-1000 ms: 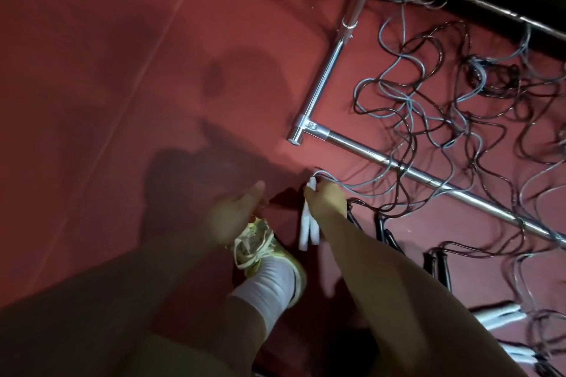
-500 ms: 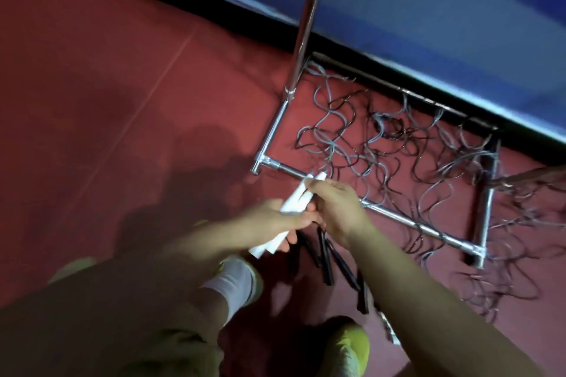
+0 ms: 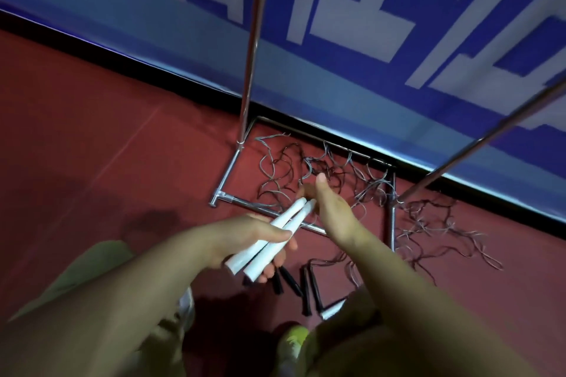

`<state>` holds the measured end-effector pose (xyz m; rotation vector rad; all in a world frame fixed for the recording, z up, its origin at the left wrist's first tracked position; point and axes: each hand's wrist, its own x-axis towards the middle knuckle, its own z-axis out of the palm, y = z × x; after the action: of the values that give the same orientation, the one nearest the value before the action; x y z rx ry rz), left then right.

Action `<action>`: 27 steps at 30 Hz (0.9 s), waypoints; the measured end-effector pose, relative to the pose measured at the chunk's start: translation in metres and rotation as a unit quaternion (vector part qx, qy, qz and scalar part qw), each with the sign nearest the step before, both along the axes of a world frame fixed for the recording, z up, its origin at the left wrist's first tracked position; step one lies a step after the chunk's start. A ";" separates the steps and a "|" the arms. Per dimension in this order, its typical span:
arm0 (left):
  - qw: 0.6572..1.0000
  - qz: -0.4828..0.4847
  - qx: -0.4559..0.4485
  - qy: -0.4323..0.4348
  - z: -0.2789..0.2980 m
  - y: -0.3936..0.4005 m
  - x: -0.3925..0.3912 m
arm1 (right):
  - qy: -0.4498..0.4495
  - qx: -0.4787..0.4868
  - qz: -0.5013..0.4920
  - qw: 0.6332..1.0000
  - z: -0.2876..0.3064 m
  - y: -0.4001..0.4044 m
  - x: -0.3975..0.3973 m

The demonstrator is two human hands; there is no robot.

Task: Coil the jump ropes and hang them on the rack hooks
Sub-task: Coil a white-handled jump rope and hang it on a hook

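White plastic, two jump-rope handles (image 3: 269, 239) lie side by side in the left hand (image 3: 248, 239), its fingers curled round their thick ends. Just right of their narrow tips is the right hand (image 3: 332, 214), thumb up, fingers hidden on the far side, so I cannot tell their grip. Behind both, thin ropes (image 3: 324, 174) lie tangled on the red floor (image 3: 92, 147) inside the chrome rack base (image 3: 228, 164). Black handles (image 3: 303, 288) lie on the floor under the right forearm.
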<state>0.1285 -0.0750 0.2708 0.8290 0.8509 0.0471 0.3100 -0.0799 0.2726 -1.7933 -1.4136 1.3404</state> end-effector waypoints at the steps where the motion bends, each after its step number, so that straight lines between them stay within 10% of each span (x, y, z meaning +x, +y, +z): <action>1: 1.000 -0.007 -0.005 -0.002 0.006 -0.003 0.001 | -0.017 0.004 0.012 1.000 0.004 -0.006 -0.001; 12: 0.991 0.063 -0.037 -0.109 0.017 -0.010 0.001 | 0.124 0.023 0.035 0.991 0.014 -0.007 0.000; 27: 0.964 0.230 -0.022 -0.134 -0.003 0.043 -0.017 | 0.014 -0.018 0.162 0.986 0.005 0.020 -0.005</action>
<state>0.1119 -0.0318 0.2682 0.5535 0.7676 0.5373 0.3051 -0.0596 0.2775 -1.6058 -1.7315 1.5523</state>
